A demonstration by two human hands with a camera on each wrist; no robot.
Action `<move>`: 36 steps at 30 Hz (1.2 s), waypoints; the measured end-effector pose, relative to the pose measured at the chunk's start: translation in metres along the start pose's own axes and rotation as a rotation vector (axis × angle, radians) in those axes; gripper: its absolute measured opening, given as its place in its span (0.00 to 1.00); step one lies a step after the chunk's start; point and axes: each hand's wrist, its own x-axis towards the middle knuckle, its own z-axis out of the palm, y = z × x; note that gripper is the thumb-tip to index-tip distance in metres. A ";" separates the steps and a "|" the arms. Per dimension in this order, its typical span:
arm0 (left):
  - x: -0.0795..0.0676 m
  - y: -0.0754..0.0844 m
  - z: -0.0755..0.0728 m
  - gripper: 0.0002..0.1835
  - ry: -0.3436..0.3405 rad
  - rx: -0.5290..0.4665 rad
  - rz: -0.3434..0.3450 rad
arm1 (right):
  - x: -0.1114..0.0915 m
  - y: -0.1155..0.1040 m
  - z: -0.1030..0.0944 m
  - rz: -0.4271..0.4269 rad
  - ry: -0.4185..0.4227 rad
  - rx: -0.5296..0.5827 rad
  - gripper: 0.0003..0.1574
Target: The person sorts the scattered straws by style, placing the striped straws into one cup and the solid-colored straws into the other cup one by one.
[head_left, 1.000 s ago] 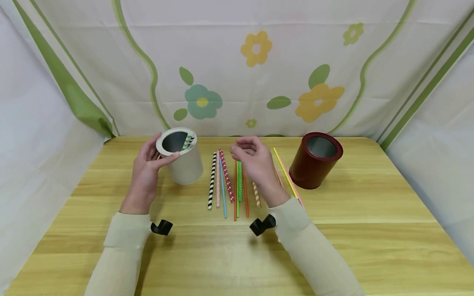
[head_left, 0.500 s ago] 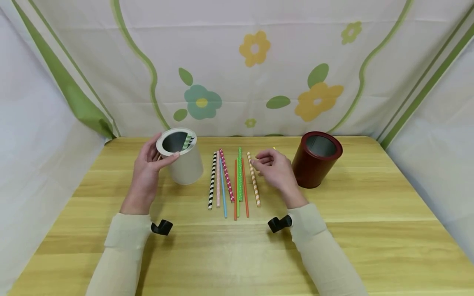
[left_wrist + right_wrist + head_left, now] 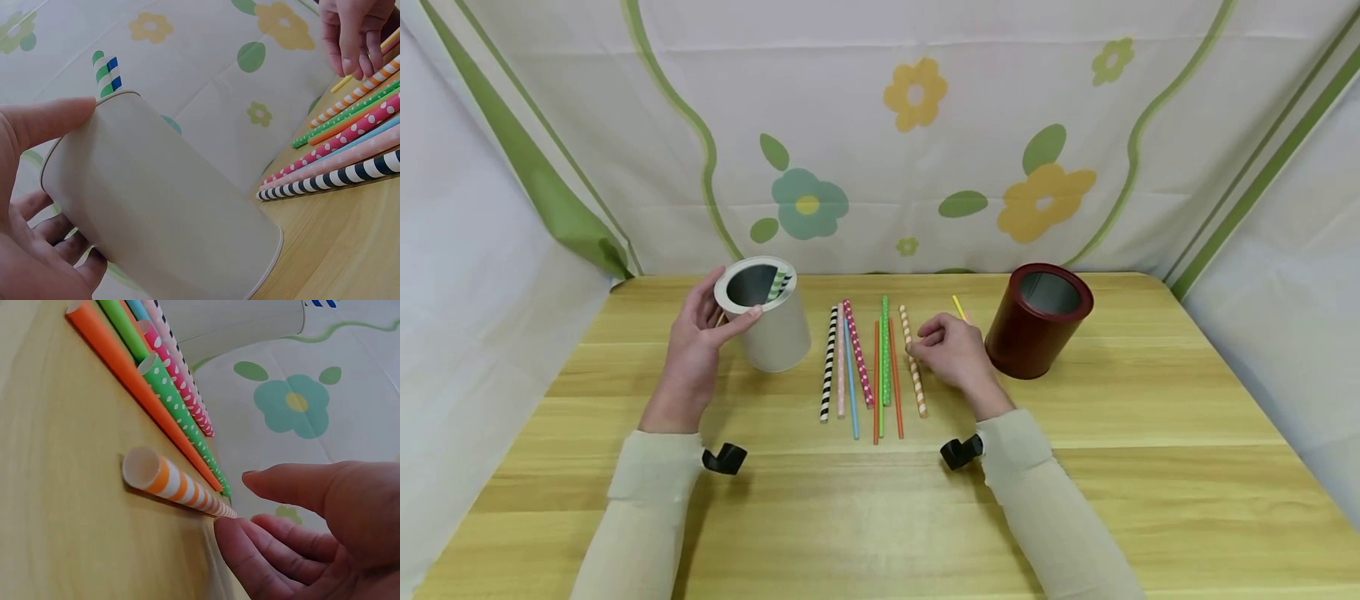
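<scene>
My left hand (image 3: 694, 358) grips a white can (image 3: 778, 340), thumb on the rim and fingers round its far left side. Out of its mouth stick a green-striped straw (image 3: 102, 74) and a blue-striped one (image 3: 115, 72). To the right, my right hand (image 3: 957, 354) is beside an orange-and-white striped straw (image 3: 917, 382) lying on the table. In the right wrist view a gap shows between thumb and forefinger, with the fingertips right at the far part of that straw (image 3: 181, 487). Left of it lie green dotted (image 3: 886, 350), orange, pink dotted (image 3: 859, 354), blue and black-striped (image 3: 828, 367) straws.
A dark red can (image 3: 1033, 333) stands right of my right hand. The tip of a yellow straw (image 3: 958, 307) shows between them, the rest hidden behind the hand. A flowered cloth (image 3: 865, 150) hangs along the table's back edge.
My right hand has moved right, from over the middle straws to beside the orange-and-white striped one, then slightly lower. My left hand stays on the white can.
</scene>
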 end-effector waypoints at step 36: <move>0.000 0.001 0.001 0.50 0.000 0.015 0.000 | 0.003 -0.001 0.014 0.026 0.053 -0.157 0.19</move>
